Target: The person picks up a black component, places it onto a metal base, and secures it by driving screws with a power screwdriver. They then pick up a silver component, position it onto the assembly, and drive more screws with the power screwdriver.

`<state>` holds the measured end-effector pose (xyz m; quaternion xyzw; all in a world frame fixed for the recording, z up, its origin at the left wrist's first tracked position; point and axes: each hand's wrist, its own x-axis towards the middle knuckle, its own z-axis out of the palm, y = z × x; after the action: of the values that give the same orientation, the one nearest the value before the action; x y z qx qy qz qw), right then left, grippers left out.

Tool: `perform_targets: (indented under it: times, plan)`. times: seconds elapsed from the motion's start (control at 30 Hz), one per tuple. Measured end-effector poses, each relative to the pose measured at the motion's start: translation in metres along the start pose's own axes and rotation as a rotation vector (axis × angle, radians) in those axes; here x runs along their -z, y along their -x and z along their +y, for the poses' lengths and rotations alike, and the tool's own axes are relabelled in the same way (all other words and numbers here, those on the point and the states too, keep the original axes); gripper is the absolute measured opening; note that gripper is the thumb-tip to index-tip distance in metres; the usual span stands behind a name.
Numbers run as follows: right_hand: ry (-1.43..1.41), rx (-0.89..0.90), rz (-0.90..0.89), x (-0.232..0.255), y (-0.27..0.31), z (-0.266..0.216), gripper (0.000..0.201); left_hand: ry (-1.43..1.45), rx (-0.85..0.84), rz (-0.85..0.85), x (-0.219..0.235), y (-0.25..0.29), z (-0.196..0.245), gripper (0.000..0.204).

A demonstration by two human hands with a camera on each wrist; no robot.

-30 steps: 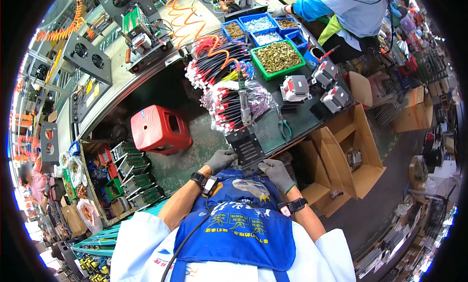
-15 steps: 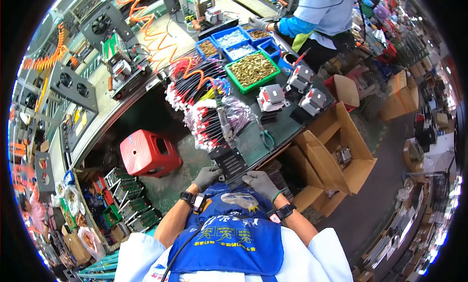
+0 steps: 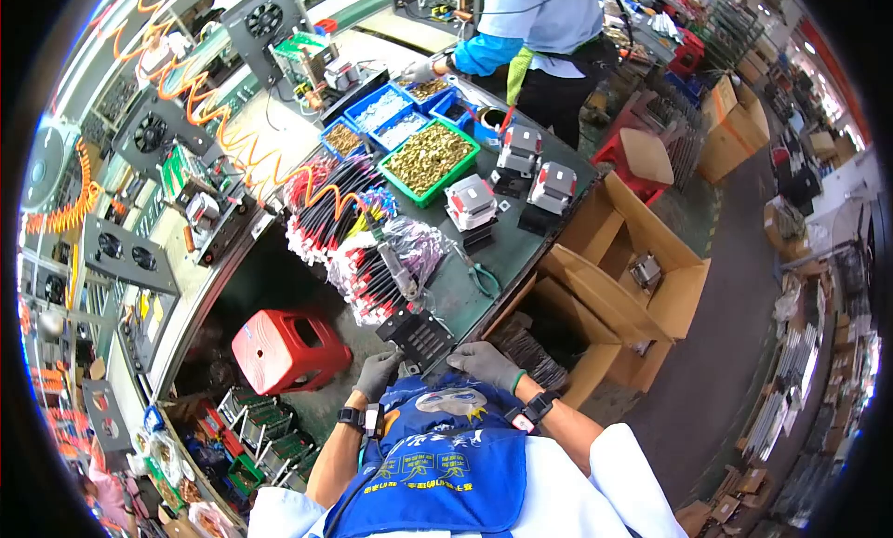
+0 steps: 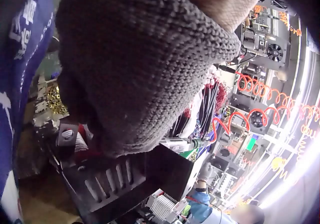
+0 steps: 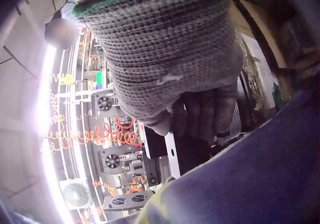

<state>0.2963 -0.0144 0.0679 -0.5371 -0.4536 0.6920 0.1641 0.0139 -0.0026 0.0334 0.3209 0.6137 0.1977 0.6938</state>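
The left hand (image 3: 377, 372), gloved in grey knit, is closed on the near left corner of the black vented panel (image 3: 417, 338), its fingers curled over the edge. In the left wrist view the slotted face of the panel (image 4: 107, 181) is seen just below the glove (image 4: 135, 69).

The panel is held at the near edge of the green workbench (image 3: 507, 250), just in front of the blue apron (image 3: 446, 445). Its long axis is directed away from the body, toward the bundles of red-tipped cables (image 3: 367, 278) lying just beyond its far end.

The right hand (image 3: 486, 362) is laid against the near right corner, fingers bent around the edge. Both hands are about equally near; the panel lies between them and forward of both grips.
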Motion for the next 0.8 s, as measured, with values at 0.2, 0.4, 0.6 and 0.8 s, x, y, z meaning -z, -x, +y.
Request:
perform_targets:
  times: [0.2, 0.4, 0.6, 0.8]
  plan:
    - [-0.072, 0.023, 0.070, 0.013, 0.000, 0.004, 0.032, 0.080, -0.033, -0.009, 0.012, 0.000, -0.003, 0.036]
    - [-0.352, 0.053, 0.101, 0.026, -0.021, 0.032, 0.028, 0.248, -0.040, 0.021, 0.022, -0.001, 0.004, 0.042]
    - [-0.318, 0.027, 0.143, 0.037, -0.013, 0.023, 0.028, 0.282, -0.034, 0.146, 0.026, 0.002, 0.014, 0.052]
    - [-0.128, 0.078, 0.099, 0.039, -0.010, 0.025, 0.029, 0.233, -0.141, 0.303, 0.025, 0.003, 0.031, 0.052]
